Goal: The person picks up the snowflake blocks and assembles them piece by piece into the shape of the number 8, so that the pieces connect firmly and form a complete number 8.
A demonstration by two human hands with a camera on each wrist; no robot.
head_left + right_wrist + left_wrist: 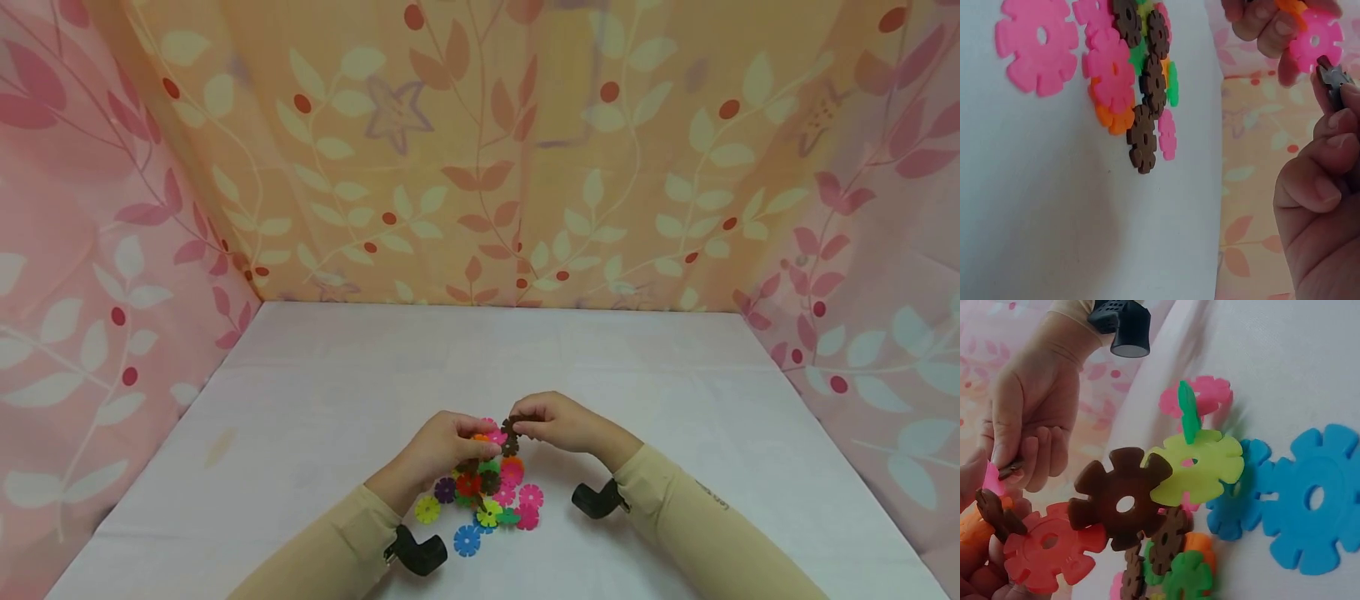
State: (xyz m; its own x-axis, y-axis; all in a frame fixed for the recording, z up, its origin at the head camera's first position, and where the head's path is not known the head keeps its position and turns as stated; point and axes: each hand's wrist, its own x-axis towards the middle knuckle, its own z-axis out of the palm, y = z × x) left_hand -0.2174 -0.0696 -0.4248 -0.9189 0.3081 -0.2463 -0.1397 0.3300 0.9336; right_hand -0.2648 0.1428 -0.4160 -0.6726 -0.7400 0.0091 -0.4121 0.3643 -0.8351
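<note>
Brown disc [1011, 467] in R fingers [1059, 450], far tbl edge [495, 312] well off

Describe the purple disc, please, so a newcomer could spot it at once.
On the white table lies a pile of notched discs. On its left side, between a yellow disc and a red disc, is the purple disc, the only one that colour.
</note>
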